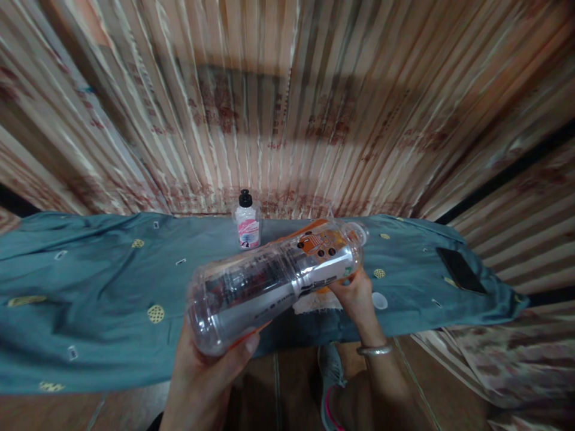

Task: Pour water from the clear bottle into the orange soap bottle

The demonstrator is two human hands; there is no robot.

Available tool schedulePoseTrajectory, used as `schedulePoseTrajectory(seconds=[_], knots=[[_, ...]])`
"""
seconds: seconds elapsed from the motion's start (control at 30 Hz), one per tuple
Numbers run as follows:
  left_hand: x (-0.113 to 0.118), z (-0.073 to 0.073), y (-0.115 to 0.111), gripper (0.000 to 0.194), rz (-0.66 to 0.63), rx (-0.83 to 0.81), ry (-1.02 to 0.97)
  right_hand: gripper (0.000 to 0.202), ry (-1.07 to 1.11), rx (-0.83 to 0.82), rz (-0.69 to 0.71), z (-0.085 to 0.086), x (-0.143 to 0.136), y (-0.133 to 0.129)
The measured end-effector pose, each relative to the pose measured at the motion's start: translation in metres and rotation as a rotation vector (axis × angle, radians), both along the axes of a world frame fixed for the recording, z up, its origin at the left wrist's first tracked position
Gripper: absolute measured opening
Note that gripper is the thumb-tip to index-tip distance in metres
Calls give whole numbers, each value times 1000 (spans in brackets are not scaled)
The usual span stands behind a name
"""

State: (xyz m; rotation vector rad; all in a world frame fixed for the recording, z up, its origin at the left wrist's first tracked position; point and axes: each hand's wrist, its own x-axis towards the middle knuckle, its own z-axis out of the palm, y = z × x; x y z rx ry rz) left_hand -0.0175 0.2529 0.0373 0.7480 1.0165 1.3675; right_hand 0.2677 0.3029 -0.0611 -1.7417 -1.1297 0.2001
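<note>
Before me a large clear plastic bottle (pixel 278 281) with an orange and silver label is held nearly sideways, its neck toward the right and no cap visible on it. My left hand (pixel 206 371) grips its base from below. My right hand (pixel 357 293), with a silver bangle at the wrist, grips it near the neck; the bottle hides most of those fingers. A whitish cloth or paper piece (pixel 317 302) lies on the table beneath the bottle. Right of my right hand lies a small round white cap (pixel 380 300).
A small bottle with a black top and pink label (pixel 248 224) stands at the back of the table, covered by a teal patterned cloth (pixel 108 287). A dark phone (pixel 460 270) lies at the right. Pleated curtains (pixel 269 108) hang behind.
</note>
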Motion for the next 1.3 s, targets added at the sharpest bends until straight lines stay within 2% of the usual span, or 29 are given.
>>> schedulePoseTrajectory(seconds=[0.1, 0.53, 0.87, 1.3], knots=[[0, 0, -1, 79, -5, 1, 7, 47, -4, 2, -3, -1, -1, 0], [-1, -6, 0, 91, -14, 7, -3, 50, -33, 8, -17, -3, -1, 1], [1, -3, 2, 80, -34, 85, 11, 50, 37, -11, 4, 1, -1, 0], [-1, -3, -1, 89, -7, 16, -8, 51, 21, -14, -23, 2, -3, 1]])
